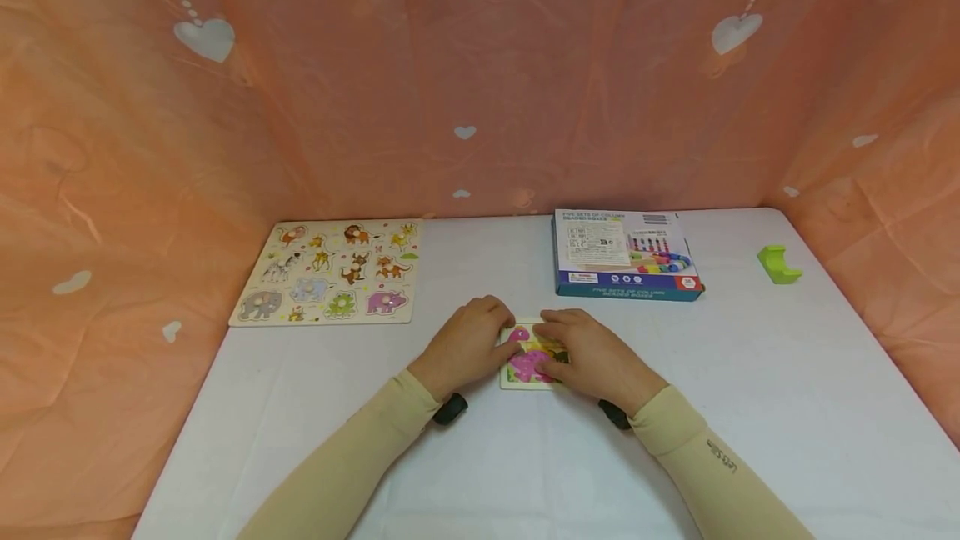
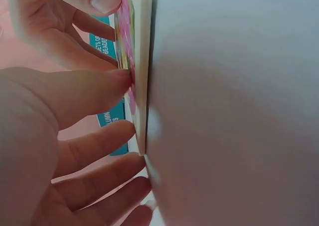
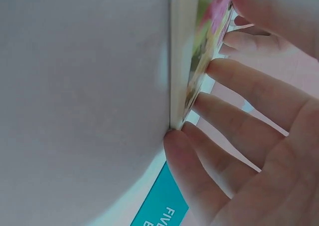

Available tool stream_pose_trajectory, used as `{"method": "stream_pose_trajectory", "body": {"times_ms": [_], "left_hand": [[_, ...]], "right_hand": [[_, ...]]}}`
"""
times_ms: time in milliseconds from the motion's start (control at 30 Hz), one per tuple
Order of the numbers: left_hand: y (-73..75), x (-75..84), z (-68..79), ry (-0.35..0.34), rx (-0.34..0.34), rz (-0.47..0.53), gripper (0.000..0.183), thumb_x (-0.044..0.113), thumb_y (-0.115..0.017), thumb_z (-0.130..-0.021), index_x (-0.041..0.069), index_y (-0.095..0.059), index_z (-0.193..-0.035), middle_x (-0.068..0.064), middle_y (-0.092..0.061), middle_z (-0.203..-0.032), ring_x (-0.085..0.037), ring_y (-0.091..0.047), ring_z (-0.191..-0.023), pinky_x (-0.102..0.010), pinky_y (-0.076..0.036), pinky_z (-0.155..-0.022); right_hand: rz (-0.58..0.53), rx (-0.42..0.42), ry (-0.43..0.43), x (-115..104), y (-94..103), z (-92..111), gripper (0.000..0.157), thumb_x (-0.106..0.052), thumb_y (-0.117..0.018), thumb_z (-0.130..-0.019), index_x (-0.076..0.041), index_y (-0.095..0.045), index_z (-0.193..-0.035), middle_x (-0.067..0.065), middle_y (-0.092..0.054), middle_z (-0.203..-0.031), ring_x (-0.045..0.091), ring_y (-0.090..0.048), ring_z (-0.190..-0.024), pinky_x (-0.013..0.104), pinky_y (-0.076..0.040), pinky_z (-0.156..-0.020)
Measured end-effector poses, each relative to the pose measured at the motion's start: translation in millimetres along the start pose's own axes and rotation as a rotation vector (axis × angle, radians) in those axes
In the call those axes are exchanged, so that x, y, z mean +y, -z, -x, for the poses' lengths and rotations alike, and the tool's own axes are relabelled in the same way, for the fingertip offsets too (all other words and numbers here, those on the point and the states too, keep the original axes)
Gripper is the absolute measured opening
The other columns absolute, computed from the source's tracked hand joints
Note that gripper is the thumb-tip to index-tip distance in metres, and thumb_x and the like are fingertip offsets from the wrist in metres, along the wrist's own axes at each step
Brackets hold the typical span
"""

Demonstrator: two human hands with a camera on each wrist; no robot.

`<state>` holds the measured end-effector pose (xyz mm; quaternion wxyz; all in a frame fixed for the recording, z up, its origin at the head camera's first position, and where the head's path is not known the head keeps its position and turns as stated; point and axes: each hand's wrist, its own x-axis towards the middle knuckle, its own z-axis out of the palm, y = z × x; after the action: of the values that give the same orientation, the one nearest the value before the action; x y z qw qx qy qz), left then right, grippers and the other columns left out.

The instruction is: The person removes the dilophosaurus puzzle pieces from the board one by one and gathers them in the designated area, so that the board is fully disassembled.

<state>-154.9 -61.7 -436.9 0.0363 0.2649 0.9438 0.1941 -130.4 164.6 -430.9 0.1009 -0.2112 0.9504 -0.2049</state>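
Sleeves: tan, coming in from the near side; a dark object [image 1: 450,409] sits under the left wrist, a similar one [image 1: 615,413] under the right.
Small puzzle [image 1: 527,366]: flat on the white surface [image 1: 517,465], between the two grips; light rim, pink dinosaur figure.
Left grip [image 1: 467,340]: not closed round anything; thumb [image 1: 506,352] rests on the puzzle's face, fingers loosely extended along its left side and far corner.
Right grip [image 1: 596,352]: likewise unclosed; thumb [image 1: 553,369] on the dinosaur's lower part, fingers reaching over the right side, tips at the far edge and corner.
In the way: the right grip hides most of the puzzle's right side from above; the left thumb crosses the dinosaur.
Animal board [image 1: 384,233]: flat, beyond the left grip, well apart from the puzzle; shows elephant, frog, lion, zebra and others.
Boxed set [image 1: 628,255]: lies beyond the right grip, marked "Five Sets of Column Beaded Boxes".
Green block [image 1: 780,265]: notched, right of the box, apart from it.
Backdrop [image 1: 517,82]: orange-pink cloth, pale hearts, behind and at both sides.
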Motion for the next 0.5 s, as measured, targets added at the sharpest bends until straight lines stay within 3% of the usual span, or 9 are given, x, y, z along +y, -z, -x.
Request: {"method": "stream_pose_trajectory", "body": {"times_ms": [267, 500], "left_hand": [[-2.1, -0.7, -1.2, 0.071, -0.027, 0.083, 0.04, 0.043, -0.077, -0.101, 0.011, -0.074, -0.124, -0.006, -0.067, -0.132, -0.023, -0.062, -0.119, -0.043, -0.054, -0.11], [-5.3, -2.6, -0.8, 0.071, -0.018, 0.115, 0.039, 0.04, -0.078, -0.1, 0.01, -0.07, -0.124, -0.006, -0.063, -0.131, -0.025, -0.054, -0.124, -0.045, -0.044, -0.114]], "right_hand": [[-0.017, -0.014, -0.026, 0.3, -0.9, -1.0, 0.054, -0.035, -0.081, -0.098, -0.011, -0.069, -0.145, 0.013, -0.056, -0.162, 0.037, -0.05, -0.153, 0.055, -0.046, -0.121], [-0.03, -0.02, -0.042, -0.2, -1.3, -2.0, 0.055, -0.035, -0.082, -0.097, -0.012, -0.069, -0.145, 0.012, -0.056, -0.163, 0.037, -0.049, -0.153, 0.055, -0.046, -0.121]]}}
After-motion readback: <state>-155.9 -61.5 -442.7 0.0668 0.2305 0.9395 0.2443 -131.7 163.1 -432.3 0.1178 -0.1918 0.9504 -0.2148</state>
